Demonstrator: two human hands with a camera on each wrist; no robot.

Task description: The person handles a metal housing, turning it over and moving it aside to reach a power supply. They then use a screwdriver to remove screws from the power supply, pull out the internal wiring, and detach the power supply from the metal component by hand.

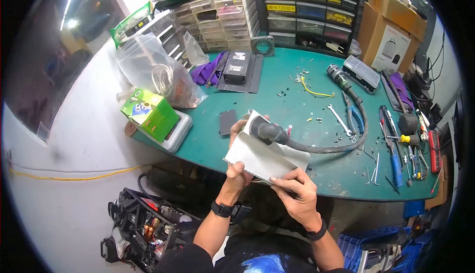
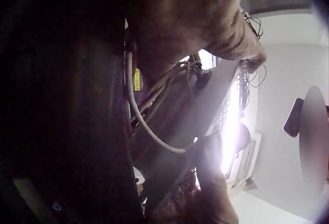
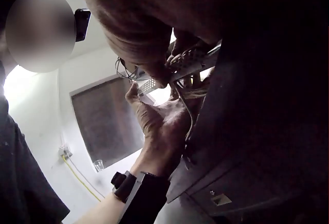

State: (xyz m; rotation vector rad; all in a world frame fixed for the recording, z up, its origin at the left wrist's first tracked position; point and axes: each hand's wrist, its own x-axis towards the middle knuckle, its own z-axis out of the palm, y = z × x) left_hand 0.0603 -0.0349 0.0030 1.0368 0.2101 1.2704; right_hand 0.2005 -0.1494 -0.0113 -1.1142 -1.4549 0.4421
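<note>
A white sheet-metal housing (image 1: 260, 159) is held tilted over the table's front edge. My left hand (image 1: 236, 178) grips its left side, thumb on the near corner and fingers reaching behind. On the near right edge, my right hand (image 1: 299, 194) pinches it between thumb and fingers. A thick black cable (image 1: 321, 149) enters the housing through a dark rubber boot (image 1: 268, 131) and curves right to a round connector (image 1: 338, 75). Loose wires (image 2: 149, 129) hang underneath in the left wrist view. Perforated metal (image 3: 148, 86) shows between the hands in the right wrist view.
Screws, a wrench (image 1: 340, 119) and pliers (image 1: 354, 117) lie right of the housing, with more tools farther right. A small dark plate (image 1: 228, 123) and a green box (image 1: 151, 114) sit left. Drawer cabinets (image 1: 222, 18) line the back. A cluttered bin (image 1: 143, 228) stands below left.
</note>
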